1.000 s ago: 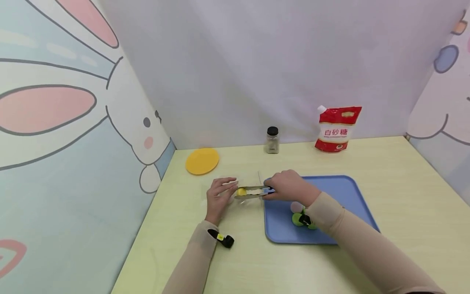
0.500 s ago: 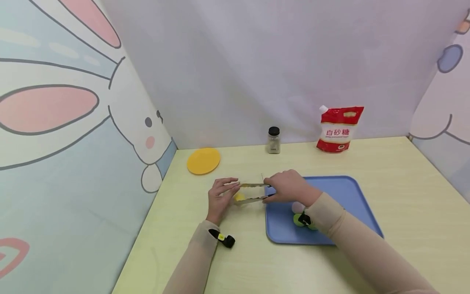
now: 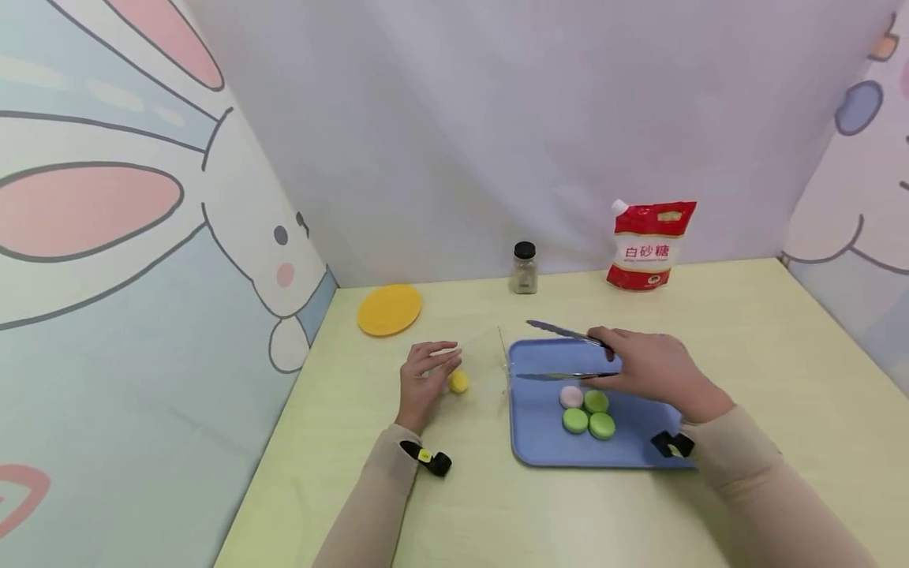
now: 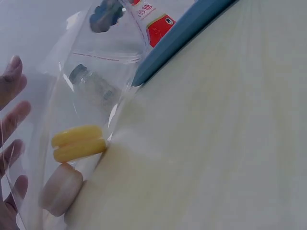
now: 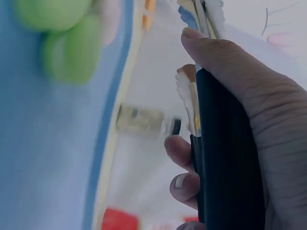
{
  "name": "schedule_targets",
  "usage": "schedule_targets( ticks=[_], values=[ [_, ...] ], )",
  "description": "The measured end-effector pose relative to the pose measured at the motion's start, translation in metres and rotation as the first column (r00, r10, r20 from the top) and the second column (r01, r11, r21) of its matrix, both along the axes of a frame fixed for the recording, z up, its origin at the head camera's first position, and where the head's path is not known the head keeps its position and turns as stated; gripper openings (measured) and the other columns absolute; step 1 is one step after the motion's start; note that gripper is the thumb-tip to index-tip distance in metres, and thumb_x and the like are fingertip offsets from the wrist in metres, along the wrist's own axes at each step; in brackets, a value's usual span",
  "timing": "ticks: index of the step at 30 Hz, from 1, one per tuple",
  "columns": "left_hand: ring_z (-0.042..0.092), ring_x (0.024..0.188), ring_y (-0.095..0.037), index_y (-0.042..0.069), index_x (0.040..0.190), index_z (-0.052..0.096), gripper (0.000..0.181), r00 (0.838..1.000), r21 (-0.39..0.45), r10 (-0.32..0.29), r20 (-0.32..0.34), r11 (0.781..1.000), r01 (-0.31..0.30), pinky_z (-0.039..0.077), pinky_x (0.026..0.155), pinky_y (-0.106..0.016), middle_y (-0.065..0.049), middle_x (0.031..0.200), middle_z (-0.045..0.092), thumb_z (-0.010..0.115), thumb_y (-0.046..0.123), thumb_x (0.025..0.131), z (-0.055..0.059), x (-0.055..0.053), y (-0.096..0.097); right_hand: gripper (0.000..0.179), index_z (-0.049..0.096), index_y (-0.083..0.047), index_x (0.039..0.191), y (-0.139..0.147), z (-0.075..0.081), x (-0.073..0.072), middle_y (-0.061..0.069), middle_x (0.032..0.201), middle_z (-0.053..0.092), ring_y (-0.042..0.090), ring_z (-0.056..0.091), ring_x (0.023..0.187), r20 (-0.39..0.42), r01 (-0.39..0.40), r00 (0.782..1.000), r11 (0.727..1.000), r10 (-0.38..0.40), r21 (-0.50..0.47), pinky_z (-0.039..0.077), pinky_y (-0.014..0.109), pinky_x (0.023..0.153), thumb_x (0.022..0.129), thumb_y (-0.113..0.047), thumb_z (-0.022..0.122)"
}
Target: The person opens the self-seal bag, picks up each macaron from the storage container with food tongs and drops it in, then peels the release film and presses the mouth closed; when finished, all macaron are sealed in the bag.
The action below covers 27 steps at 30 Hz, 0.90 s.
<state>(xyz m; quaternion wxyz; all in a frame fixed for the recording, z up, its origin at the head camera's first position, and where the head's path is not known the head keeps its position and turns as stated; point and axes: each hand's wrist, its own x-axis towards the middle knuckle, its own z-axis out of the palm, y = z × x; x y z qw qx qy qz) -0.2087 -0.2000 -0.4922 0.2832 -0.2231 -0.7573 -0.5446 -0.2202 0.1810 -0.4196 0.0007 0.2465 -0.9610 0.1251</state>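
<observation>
A clear plastic bag [image 3: 484, 364] lies left of the blue tray [image 3: 538, 443], its mouth facing the tray. My left hand [image 3: 424, 384] holds the bag's side, fingers around the film. Inside rest a yellow macaron [image 4: 79, 143] and, touching it, a pale pinkish one, best seen in the left wrist view. My right hand [image 3: 653, 372] grips metal tongs [image 3: 557, 376] with black handles above the tray; their arms are spread, nothing between the tips. Below them on the tray sit three green macarons [image 3: 602, 426] and a pale pink macaron [image 3: 571, 397], close together.
At the back left lies a yellow plate [image 3: 389, 310]. A small jar with a black lid [image 3: 525, 270] stands by the back wall, and a red and white sugar pouch [image 3: 649, 248] is further right. Rabbit drawings cover the left wall.
The tongs have let go of the yellow macaron inside the bag. My right hand has drawn back rightward with them over the tray, uncovering the macarons there. The left hand stays put.
</observation>
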Motion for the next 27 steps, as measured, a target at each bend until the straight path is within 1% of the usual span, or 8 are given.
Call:
schedule_targets(
  ticks=[3,7,10,13,16,18,23,27],
  values=[
    [0.058,0.103,-0.042,-0.004,0.099,0.078,0.015,1.0,0.0,-0.003,0.0,1.0,0.003,0.044,0.094,-0.036,-0.024,0.108,0.071,0.077,-0.004,0.085,0.011,0.004,0.003,0.081,0.059,-0.017,0.133,0.031,-0.013,0.008,-0.003,0.09,0.061,0.011,0.05,0.065,-0.053,0.05,0.997,0.999,-0.05,-0.004,0.04,0.028,0.049,0.072,-0.065,0.081],
    [0.058,0.103,-0.041,-0.005,0.099,0.078,0.015,1.0,0.003,-0.008,-0.001,1.0,0.008,0.044,0.094,-0.034,-0.024,0.108,0.071,0.078,-0.005,0.084,0.014,0.005,0.004,0.08,0.061,-0.018,0.133,0.061,-0.03,0.021,-0.004,0.094,0.064,0.007,0.047,0.06,-0.121,0.061,0.991,0.998,-0.063,-0.021,0.037,0.026,0.047,0.072,-0.066,0.081],
    [0.058,0.104,-0.04,-0.004,0.099,0.078,0.015,1.0,0.01,-0.011,0.016,1.0,0.011,0.044,0.094,-0.034,-0.022,0.109,0.072,0.078,-0.003,0.085,0.011,0.005,0.002,0.078,0.063,-0.02,0.132,0.07,-0.039,0.028,-0.005,0.093,0.065,0.005,0.045,0.059,-0.186,0.033,0.982,0.999,-0.039,-0.035,0.036,0.024,0.046,0.071,-0.065,0.082],
    [0.058,0.107,-0.034,0.002,0.101,0.08,0.016,0.999,0.006,0.004,0.035,1.0,-0.004,0.043,0.096,-0.033,-0.015,0.111,0.073,0.079,0.002,0.085,-0.003,-0.001,-0.003,0.078,0.065,-0.022,0.131,0.067,-0.044,0.033,-0.007,0.092,0.066,0.002,0.045,0.059,-0.272,-0.023,0.962,0.999,0.008,-0.049,0.036,0.022,0.045,0.068,-0.063,0.085],
    [0.058,0.108,-0.031,0.006,0.102,0.081,0.016,0.999,0.0,0.017,0.037,1.0,-0.017,0.043,0.096,-0.032,-0.011,0.112,0.073,0.079,0.003,0.086,-0.012,-0.006,-0.005,0.079,0.067,-0.023,0.131,0.06,-0.048,0.035,-0.005,0.093,0.069,0.004,0.054,0.063,-0.351,-0.064,0.936,0.997,0.042,-0.053,0.039,0.021,0.045,0.064,-0.06,0.088],
    [0.058,0.107,-0.032,0.004,0.101,0.08,0.016,0.999,-0.004,0.018,0.028,1.0,-0.017,0.043,0.095,-0.032,-0.014,0.111,0.073,0.079,0.001,0.085,-0.008,-0.004,-0.004,0.081,0.067,-0.022,0.132,0.056,-0.05,0.036,-0.001,0.094,0.071,0.009,0.061,0.067,-0.399,-0.069,0.916,0.996,0.043,-0.051,0.04,0.022,0.044,0.063,-0.058,0.09],
    [0.058,0.105,-0.038,-0.002,0.1,0.079,0.014,1.0,-0.014,0.001,0.024,1.0,-0.001,0.044,0.094,-0.032,-0.021,0.11,0.072,0.078,-0.001,0.085,0.009,0.006,0.001,0.086,0.065,-0.016,0.135,0.054,-0.049,0.038,0.01,0.098,0.072,0.023,0.066,0.071,-0.455,0.038,0.888,0.997,-0.064,-0.066,0.038,0.027,0.038,0.061,-0.049,0.093],
    [0.058,0.105,-0.036,-0.002,0.101,0.079,0.015,0.999,-0.011,0.002,0.036,1.0,-0.001,0.044,0.094,-0.034,-0.02,0.11,0.072,0.078,0.0,0.086,0.012,0.008,0.001,0.085,0.063,-0.011,0.135,0.057,-0.049,0.038,0.016,0.098,0.071,0.03,0.066,0.071,-0.433,0.164,0.88,0.981,-0.192,-0.102,0.038,0.03,0.035,0.063,-0.045,0.093]
  ],
)
